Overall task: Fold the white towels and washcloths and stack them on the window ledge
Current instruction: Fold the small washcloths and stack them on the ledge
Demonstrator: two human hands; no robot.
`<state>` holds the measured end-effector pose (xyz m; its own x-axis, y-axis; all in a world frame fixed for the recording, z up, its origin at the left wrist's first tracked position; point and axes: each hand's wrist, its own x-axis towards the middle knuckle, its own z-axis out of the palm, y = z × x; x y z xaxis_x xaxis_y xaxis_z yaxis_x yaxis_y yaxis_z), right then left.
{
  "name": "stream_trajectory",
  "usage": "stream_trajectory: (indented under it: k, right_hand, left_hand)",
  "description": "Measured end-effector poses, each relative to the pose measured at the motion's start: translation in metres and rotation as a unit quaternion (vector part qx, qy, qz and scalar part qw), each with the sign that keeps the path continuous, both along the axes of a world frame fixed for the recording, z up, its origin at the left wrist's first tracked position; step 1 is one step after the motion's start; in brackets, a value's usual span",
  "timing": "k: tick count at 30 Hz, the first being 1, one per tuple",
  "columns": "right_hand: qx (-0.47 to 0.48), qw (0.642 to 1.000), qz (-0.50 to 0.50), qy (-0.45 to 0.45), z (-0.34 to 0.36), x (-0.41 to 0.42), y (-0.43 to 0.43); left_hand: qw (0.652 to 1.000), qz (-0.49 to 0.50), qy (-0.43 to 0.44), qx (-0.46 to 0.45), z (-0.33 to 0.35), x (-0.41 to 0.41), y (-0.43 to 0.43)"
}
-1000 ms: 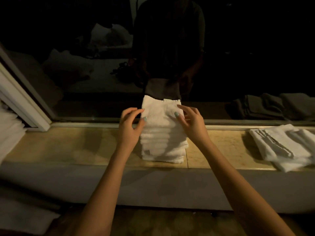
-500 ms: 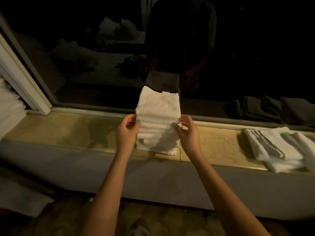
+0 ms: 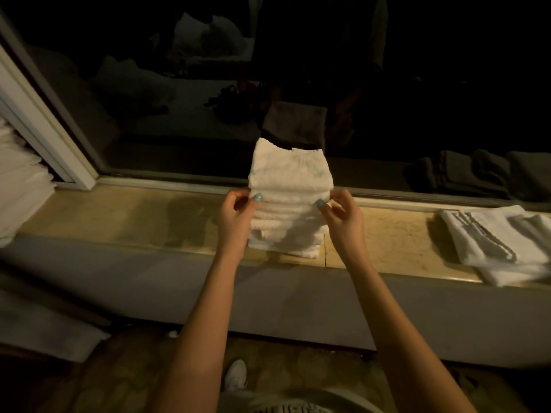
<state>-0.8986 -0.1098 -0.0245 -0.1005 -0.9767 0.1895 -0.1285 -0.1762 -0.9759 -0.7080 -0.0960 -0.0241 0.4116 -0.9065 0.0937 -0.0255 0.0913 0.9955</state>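
Note:
A tall stack of folded white washcloths (image 3: 290,186) stands on the tan stone window ledge (image 3: 149,216), in the middle of the view. My left hand (image 3: 237,214) pinches the stack's left edge near the top, thumb in front. My right hand (image 3: 341,214) pinches the right edge at the same height. Both hands sit against the sides of the pile. The lower layers of the stack show between my wrists.
A second pile of white towels with grey stripes (image 3: 501,239) lies on the ledge at the right. More white linen (image 3: 21,186) is heaped at the far left beside the window frame (image 3: 50,135). The dark glass (image 3: 417,84) reflects the room.
My hands have slid from the top of the stack down to its upper side edges and now pinch them. The camera has moved closer and tilted down.

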Motion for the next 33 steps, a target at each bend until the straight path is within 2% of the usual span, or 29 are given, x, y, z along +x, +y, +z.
stream_trajectory:
  k: [7, 12, 17, 22, 27, 33]
  right_hand:
    - [0.035, 0.998, -0.041, 0.016, -0.020, 0.001, 0.008]
    - [0.004, 1.000, -0.016, 0.018, -0.015, -0.001, 0.011]
    - [0.006, 0.999, -0.025, 0.037, -0.020, -0.005, 0.011]
    - [0.018, 0.999, -0.036, 0.022, -0.031, -0.001, 0.012]
    - [0.047, 0.994, -0.086, 0.052, -0.041, 0.004, 0.016]
    - [0.074, 0.994, -0.068, 0.044, -0.044, -0.001, 0.016]
  left_hand:
    - [0.998, 0.053, -0.034, 0.019, -0.028, -0.002, 0.008]
    - [1.000, 0.011, 0.007, -0.019, -0.019, 0.002, 0.006]
    - [0.999, -0.030, 0.016, -0.015, -0.018, 0.006, 0.007]
    - [1.000, -0.009, 0.010, 0.005, -0.031, 0.002, 0.018]
    - [0.996, 0.013, -0.034, 0.079, -0.037, 0.001, 0.021]
    - [0.995, -0.018, -0.065, 0.069, -0.039, -0.001, 0.024]
